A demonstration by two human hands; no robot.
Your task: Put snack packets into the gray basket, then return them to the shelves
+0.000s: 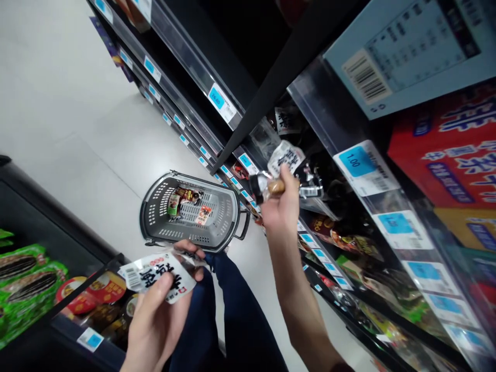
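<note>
My left hand (163, 305) is closed around a white snack packet (160, 274) with black lettering and a barcode, low in front of my legs. Up at the shelf on the right, my right hand (284, 199) grips a small clear-and-black snack packet (273, 186) with something brown inside. A white packet piece with black lettering (285, 157) shows just above my right fingers; whether it belongs to the same packet I cannot tell. Below and between my hands stands a grey shopping basket (145, 214) on the floor, with several small packets (186, 196) in it.
Dark shelves with blue price tags (221, 101) run diagonally along the right. Red boxes (453, 144) and a light blue box (418, 51) sit at upper right. Green seed bags (29, 289) are on a shelf at left. Pale floor (70, 103) lies beyond the basket.
</note>
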